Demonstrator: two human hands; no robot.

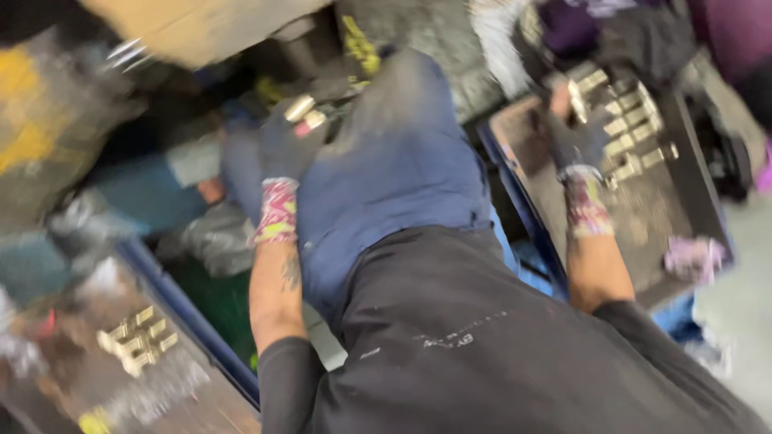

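I have just one view to work from, a camera worn on the head that looks steeply down the wearer's own black-aproned front and blue-trousered lap, tilted a little off level. It sits close: both forearms fill the middle, reaching out to the dark-gloved left hand point(283, 145) and dark-gloved right hand point(577, 138). The frame is smeared, probably by head motion, so the flat dark tray with a blue rim point(527, 210) at right is soft.
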